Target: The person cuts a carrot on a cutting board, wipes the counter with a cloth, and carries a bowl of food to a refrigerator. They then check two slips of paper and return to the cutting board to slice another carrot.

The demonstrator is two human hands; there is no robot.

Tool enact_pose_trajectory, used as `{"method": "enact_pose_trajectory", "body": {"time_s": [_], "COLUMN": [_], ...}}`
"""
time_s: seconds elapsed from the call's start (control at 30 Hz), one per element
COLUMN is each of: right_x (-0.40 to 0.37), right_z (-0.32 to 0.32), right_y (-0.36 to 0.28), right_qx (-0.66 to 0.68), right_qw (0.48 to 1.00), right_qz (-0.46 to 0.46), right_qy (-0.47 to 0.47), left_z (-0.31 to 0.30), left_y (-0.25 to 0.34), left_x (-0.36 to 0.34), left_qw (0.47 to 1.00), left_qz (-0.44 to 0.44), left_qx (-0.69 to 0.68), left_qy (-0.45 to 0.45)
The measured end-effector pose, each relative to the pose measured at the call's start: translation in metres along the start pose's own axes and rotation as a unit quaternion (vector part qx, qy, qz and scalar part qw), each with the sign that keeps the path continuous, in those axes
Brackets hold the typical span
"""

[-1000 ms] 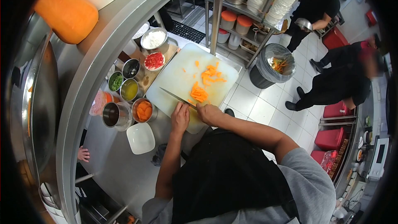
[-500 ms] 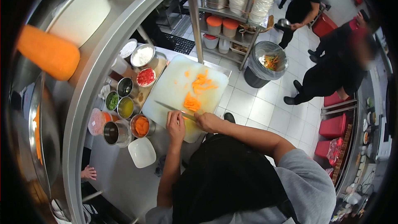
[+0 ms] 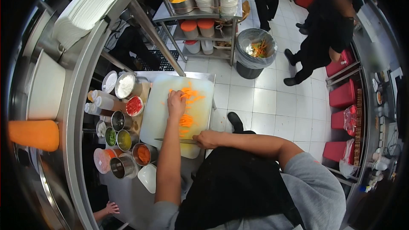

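Observation:
On the white cutting board [image 3: 159, 89], my left hand [image 3: 176, 103] bends its fingers closed over pieces at the left edge of the far pile of cut carrot [image 3: 194, 96]. My right hand [image 3: 207, 139] grips a knife [image 3: 190, 141] by its handle, near the board's close right side. The blade lies low and points left, partly hidden by my left forearm. Between my hands is a bunch of thin carrot strips [image 3: 186, 121]. A metal container of carrot pieces [image 3: 142, 154] stands left of the board.
Several containers stand left of the board, among them chopped greens [image 3: 110, 137], red pieces [image 3: 134, 106] and white powder [image 3: 126, 85]. A white dish [image 3: 147, 178] sits nearer me. A lined bin [image 3: 255, 55] is on the floor. Other people stand beyond; one person's hand [image 3: 112, 207] shows lower left.
My left hand has left the knife's side and reached forward to the far carrot pile. My right hand keeps the knife near the board's close edge. The view has shifted.

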State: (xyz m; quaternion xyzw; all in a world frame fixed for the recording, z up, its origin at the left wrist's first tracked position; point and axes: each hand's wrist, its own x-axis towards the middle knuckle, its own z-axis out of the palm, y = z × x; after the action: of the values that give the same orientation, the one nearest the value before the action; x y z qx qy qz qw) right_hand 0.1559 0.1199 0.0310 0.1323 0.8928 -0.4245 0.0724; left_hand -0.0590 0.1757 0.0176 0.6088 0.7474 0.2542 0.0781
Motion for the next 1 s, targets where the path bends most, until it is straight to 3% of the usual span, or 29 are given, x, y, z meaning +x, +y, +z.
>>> {"method": "enact_pose_trajectory", "body": {"time_s": [0.1, 0.17, 0.27, 0.37, 0.47, 0.6, 0.67, 1.0], "right_x": [-0.001, 0.000, 0.004, 0.006, 0.010, 0.012, 0.010, 0.011], "right_z": [-0.002, -0.006, -0.011, -0.014, -0.017, -0.029, -0.035, -0.029], "right_y": [0.001, 0.001, 0.002, 0.010, 0.017, 0.022, 0.018, -0.002], "right_qx": [0.005, 0.004, 0.000, 0.002, 0.008, 0.012, 0.003, -0.083], "right_qw": [1.000, 1.000, 1.000, 1.000, 0.999, 0.996, 0.993, 0.992], "right_qz": [0.029, 0.029, 0.029, 0.023, 0.020, 0.026, 0.033, 0.052], "right_qy": [-0.003, -0.005, -0.004, 0.012, 0.041, 0.084, 0.110, 0.082], "left_z": [-0.005, -0.017, -0.034, -0.064, -0.093, -0.071, -0.052, -0.028], "left_y": [-0.017, -0.022, -0.025, -0.006, 0.021, 0.023, 0.021, 0.020], "left_x": [0.001, -0.001, -0.013, -0.043, -0.092, -0.156, -0.176, -0.194], "left_qw": [0.995, 0.959, 0.953, 0.964, 0.972, 0.969, 0.987, 0.981], "left_qz": [-0.049, -0.151, -0.148, -0.084, -0.076, -0.097, 0.018, -0.036], "left_qx": [-0.082, -0.235, -0.265, -0.248, -0.210, -0.204, -0.086, -0.075], "left_qy": [0.000, -0.038, -0.017, 0.050, 0.072, 0.102, 0.132, 0.176]}}
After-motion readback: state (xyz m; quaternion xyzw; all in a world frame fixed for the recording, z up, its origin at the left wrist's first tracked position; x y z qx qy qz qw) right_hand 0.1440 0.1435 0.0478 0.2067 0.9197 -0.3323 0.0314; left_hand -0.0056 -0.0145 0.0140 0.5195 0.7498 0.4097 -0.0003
